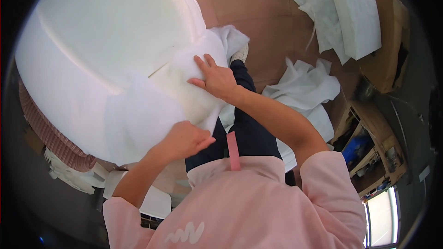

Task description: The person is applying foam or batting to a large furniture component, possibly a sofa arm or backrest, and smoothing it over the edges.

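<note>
- Two hands, apart, at a white padded form (115, 32) (ten o'clock from the view's centre).
- Left hand (182, 140), eight o'clock: curled tight, clamped on the edge of thin white wadding (143, 110) lying over the form.
- Right hand (214, 77), near twelve: resting on the form, fingers spread.
- Crumpled sheet (304, 83) on the floor, two o'clock.
- Wooden shelf (374, 121), three o'clock.

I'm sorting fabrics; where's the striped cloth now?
In the head view, the striped cloth is at the far left, along the lower-left edge of the white padded piece.
</note>
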